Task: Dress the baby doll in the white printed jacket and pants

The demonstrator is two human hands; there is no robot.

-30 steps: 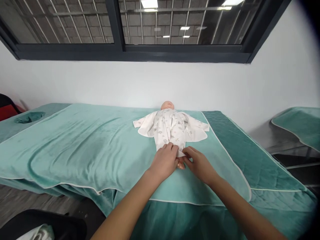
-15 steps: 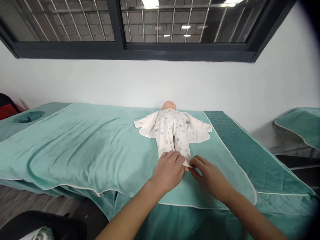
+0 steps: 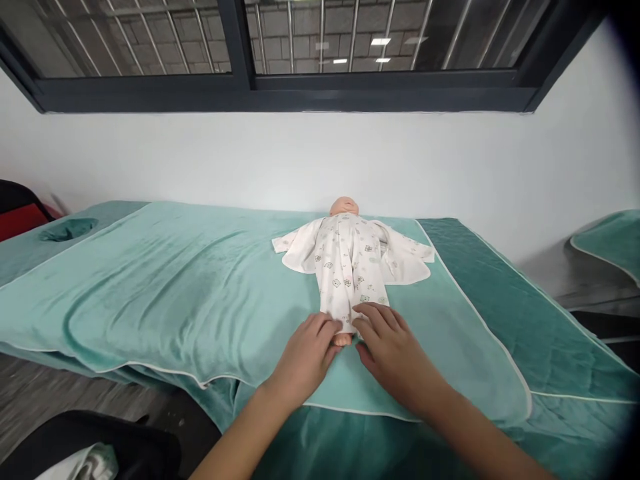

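Note:
A baby doll point(image 3: 345, 205) lies on its back, head toward the wall, in a white top point(image 3: 406, 262) with its sleeves spread and patterned white trousers point(image 3: 347, 267). One doll foot point(image 3: 343, 339) pokes out of a trouser cuff between my hands. My left hand point(image 3: 309, 353) has its fingers curled on the left edge of that cuff, with the thumb beside the foot. On the other side, my right hand point(image 3: 395, 350) rests its fingers over the trouser legs, thumb held apart from them. It covers the doll's other foot.
The doll lies on a light green blanket point(image 3: 200, 280) over a darker green bed point(image 3: 493, 303) against a white wall. A barred window point(image 3: 320, 40) is above. At lower left stands a black chair point(image 3: 100, 427) with white cloth on it. Another green cover point(image 3: 610, 240) appears at far right.
Both hands have shifted from the right trouser cuff to the left one. The right hand has moved left and spread its fingers over the legs. The view has moved slightly.

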